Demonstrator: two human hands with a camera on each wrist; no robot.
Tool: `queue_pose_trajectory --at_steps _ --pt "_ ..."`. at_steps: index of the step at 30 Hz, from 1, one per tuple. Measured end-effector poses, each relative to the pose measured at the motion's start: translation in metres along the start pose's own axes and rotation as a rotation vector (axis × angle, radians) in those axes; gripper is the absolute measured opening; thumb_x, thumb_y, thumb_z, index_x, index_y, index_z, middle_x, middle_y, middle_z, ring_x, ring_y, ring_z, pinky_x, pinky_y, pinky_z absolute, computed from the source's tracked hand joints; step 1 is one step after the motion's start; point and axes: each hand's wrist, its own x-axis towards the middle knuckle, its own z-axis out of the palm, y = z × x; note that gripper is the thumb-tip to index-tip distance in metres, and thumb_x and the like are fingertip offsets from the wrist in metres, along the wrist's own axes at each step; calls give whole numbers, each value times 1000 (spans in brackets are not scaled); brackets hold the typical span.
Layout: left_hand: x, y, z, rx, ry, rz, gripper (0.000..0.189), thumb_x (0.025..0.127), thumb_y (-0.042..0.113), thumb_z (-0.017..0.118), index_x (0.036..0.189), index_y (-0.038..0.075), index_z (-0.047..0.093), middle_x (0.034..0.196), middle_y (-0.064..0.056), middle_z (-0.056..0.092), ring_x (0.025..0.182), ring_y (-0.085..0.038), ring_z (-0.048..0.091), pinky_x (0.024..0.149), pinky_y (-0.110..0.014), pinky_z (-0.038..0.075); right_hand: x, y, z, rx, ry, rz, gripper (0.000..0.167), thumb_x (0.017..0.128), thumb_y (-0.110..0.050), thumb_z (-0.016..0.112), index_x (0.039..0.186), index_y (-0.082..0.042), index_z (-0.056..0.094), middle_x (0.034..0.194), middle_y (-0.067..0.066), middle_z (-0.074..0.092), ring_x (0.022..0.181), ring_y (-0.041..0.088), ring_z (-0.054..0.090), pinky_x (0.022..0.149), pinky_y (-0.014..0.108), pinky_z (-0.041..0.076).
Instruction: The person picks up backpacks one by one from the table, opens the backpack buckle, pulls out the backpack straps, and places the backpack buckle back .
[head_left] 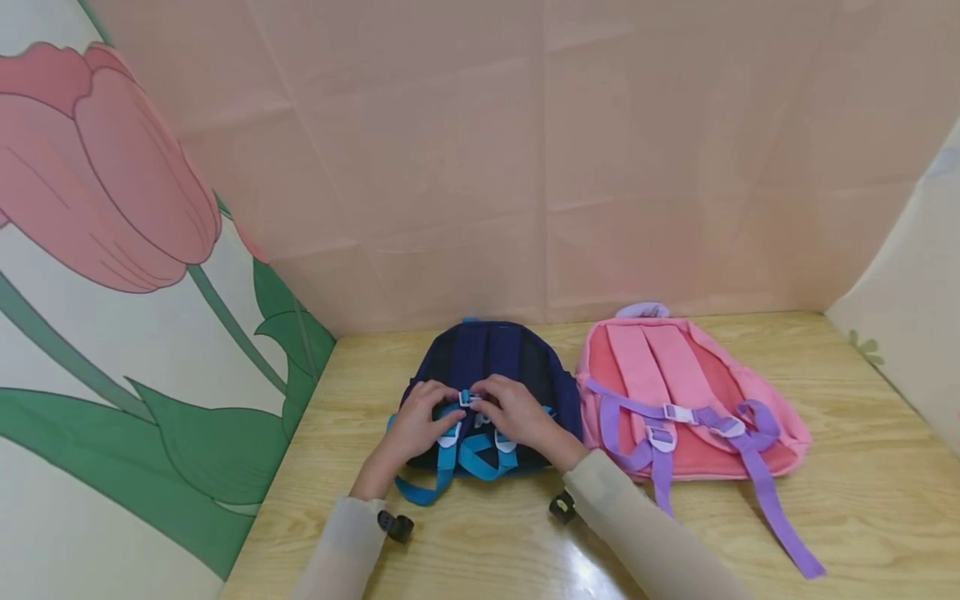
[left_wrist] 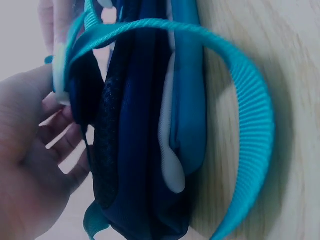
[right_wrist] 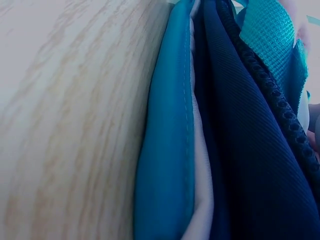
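Navy backpack (head_left: 486, 350); long axis, top toward wall (head_left: 540, 167)

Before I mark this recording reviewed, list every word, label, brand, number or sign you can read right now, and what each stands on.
None can be read in any of the three views.
Navy backpack: a small pale patch below the buckle is too small to tell whether it is lettering.
Pink backpack: no lettering seen.
Black wrist devices: too small to read any marking.
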Motion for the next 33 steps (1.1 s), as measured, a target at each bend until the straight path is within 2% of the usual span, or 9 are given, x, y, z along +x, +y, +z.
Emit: queue_pose_trajectory --at_steps 6,11,21,27,33 --pt "-1 -1 -2 16 -35 -43 22 95 22 72 114 11 74 113 -4 66 106 -21 54 89 -41 48 -1 0 -1 13 5 7 15 99 -17 67 111 -9 72 93 0 63 75 9 55 68 23 50" --pt "-1 1 -2 16 -23 -55 22 97 24 70 116 13 73 115 -3 68 106 -20 55 90 -41 49 -1 -1 -3 20 4 9 16 99 -17 67 111 -8 72 93 1 63 74 9 55 67 24 49" --pt "-1 6 -2 21 37 13 22 97 27 70 114 12 72 113 -2 69 102 -19 56 87 -40 49 -2 -1 -5 7 6 9 18 99 -17 68 113 -7 71 96 2 65 78 11 58 70 25 51" --pt "-2 4 -2 11 10 -4 23 93 23 76 113 12 73 107 -1 69 96 -16 56 82 -36 49 -3 -2 -6 2 8 8 16 98 -18 68 112 -8 71 96 1 65 79 11 58 71 25 51" --pt "-1 2 -1 38 -17 -28 20 93 24 75 110 12 74 103 0 68 94 -14 54 81 -35 48 -3 -4 -7 -3 6 2 16 98 -18 69 110 -8 72 94 1 64 78 12 58 71 26 51"
